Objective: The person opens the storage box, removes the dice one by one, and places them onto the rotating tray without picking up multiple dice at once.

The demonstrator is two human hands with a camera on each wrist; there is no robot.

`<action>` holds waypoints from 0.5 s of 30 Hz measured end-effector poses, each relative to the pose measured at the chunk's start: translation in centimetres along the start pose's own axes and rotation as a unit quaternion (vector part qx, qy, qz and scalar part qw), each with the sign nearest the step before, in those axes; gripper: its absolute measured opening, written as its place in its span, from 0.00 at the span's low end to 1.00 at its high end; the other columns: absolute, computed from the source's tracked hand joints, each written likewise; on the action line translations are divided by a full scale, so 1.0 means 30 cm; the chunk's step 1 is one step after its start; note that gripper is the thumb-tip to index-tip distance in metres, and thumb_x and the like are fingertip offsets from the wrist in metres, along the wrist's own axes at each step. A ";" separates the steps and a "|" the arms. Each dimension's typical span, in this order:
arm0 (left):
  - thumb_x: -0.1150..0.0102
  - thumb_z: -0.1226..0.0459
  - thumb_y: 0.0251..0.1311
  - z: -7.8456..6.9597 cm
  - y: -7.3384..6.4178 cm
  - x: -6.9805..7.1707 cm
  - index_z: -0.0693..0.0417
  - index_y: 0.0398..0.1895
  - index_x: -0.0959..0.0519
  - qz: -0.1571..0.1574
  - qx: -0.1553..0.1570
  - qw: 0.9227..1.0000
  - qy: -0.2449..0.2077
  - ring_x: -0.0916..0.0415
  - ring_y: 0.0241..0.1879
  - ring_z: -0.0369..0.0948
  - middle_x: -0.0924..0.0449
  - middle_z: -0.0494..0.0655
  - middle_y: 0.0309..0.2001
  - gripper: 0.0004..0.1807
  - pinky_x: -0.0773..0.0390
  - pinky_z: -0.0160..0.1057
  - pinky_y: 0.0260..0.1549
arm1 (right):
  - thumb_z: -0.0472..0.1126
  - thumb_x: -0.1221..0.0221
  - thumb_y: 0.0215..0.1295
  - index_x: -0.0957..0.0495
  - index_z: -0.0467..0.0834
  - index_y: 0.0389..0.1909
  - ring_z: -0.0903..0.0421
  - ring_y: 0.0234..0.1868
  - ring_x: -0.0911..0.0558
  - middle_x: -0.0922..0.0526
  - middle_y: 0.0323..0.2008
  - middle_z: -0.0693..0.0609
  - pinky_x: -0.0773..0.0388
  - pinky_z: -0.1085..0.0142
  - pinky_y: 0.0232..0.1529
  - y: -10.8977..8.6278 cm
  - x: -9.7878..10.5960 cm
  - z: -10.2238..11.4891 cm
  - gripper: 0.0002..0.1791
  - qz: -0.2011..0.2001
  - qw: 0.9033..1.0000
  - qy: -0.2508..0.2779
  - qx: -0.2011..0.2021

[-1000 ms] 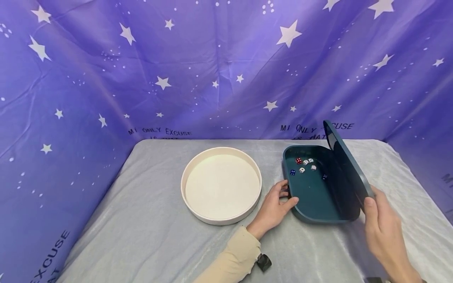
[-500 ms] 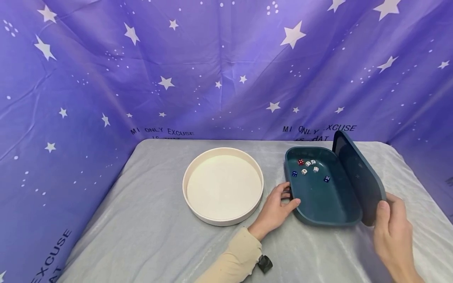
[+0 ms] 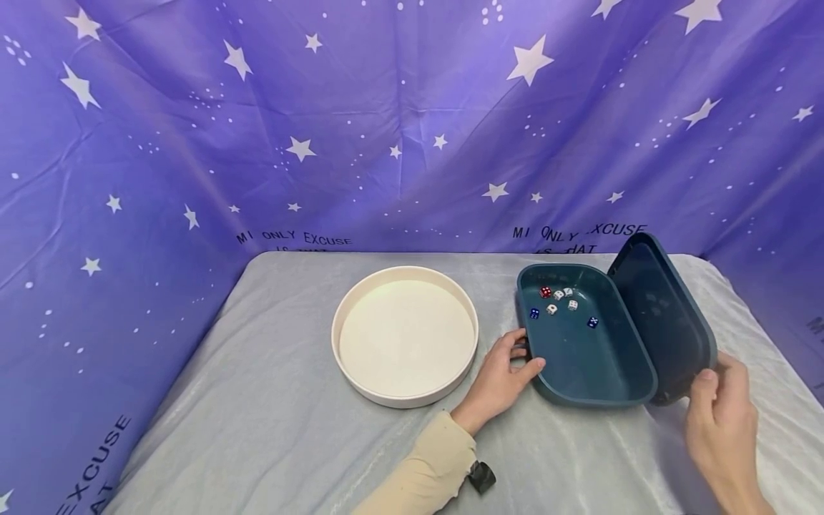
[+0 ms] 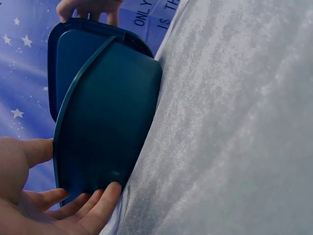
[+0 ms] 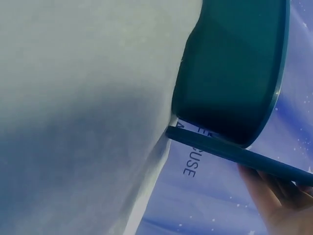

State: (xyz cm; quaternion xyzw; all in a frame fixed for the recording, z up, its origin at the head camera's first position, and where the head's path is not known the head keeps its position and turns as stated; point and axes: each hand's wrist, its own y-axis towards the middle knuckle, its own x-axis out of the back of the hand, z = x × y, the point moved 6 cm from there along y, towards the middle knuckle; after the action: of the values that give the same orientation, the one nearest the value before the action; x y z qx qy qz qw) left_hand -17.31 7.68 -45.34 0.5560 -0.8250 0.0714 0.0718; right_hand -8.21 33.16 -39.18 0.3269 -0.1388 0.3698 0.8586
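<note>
The left hand (image 3: pixel 497 380) is holding the teal box (image 3: pixel 579 365), its thumb resting at the rim and its partly bent fingers pressing against the outer wall. The right hand (image 3: pixel 724 422) is gripping the lid (image 3: pixel 672 322) by its near edge, thumb in front and fingers behind. The lid is leaning away from the box, just beside its wall on the right hand's side; whether the two are touching, I cannot tell. The box is sitting on the table (image 3: pixel 257 429) between both hands. Inside, beyond the left hand, a red die (image 3: pixel 545 292), four white dice (image 3: pixel 573 305) and two blue dice (image 3: pixel 593 322) are lying. A round cream tray (image 3: pixel 405 343) is sitting left of the left hand, and a starry purple cloth (image 3: pixel 399 143) is hanging beyond both hands
</note>
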 end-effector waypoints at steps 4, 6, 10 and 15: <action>0.42 0.55 0.70 -0.001 0.000 -0.002 0.53 0.73 0.37 0.001 -0.001 1.000 0.001 0.28 0.62 0.38 0.30 0.48 0.66 0.32 0.22 0.29 0.54 | 0.39 0.58 0.76 0.31 0.35 0.63 0.85 0.38 0.36 0.36 0.36 0.86 0.43 0.81 0.44 0.009 0.011 -0.026 0.21 -0.002 1.000 -0.015 -0.018; 0.42 0.54 0.70 0.000 -0.001 -0.004 0.52 0.73 0.37 0.002 0.001 1.000 0.002 0.28 0.62 0.38 0.30 0.48 0.66 0.32 0.22 0.30 0.54 | 0.40 0.59 0.76 0.30 0.35 0.62 0.86 0.39 0.36 0.37 0.36 0.86 0.42 0.81 0.45 0.014 0.020 -0.036 0.21 -0.010 0.999 -0.021 -0.023; 0.43 0.54 0.70 0.000 0.000 -0.006 0.52 0.74 0.38 0.003 0.005 1.000 0.006 0.28 0.63 0.38 0.31 0.48 0.67 0.32 0.22 0.30 0.55 | 0.40 0.59 0.77 0.29 0.35 0.62 0.87 0.39 0.37 0.38 0.37 0.87 0.41 0.83 0.47 0.023 0.034 -0.049 0.21 -0.029 0.999 -0.033 -0.021; 0.43 0.55 0.70 -0.002 0.001 -0.004 0.53 0.74 0.38 0.001 0.004 1.000 0.006 0.28 0.62 0.38 0.31 0.48 0.67 0.32 0.22 0.30 0.54 | 0.39 0.59 0.76 0.28 0.34 0.62 0.88 0.39 0.36 0.37 0.38 0.86 0.40 0.87 0.47 0.037 0.048 -0.065 0.22 -0.040 0.999 -0.027 -0.020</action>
State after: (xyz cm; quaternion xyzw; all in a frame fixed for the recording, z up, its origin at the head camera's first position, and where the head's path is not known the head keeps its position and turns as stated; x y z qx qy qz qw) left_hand -17.29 7.79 -45.32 0.5549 -0.8249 0.0783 0.0743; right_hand -8.01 35.81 -39.44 0.3244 -0.1562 0.3235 0.8751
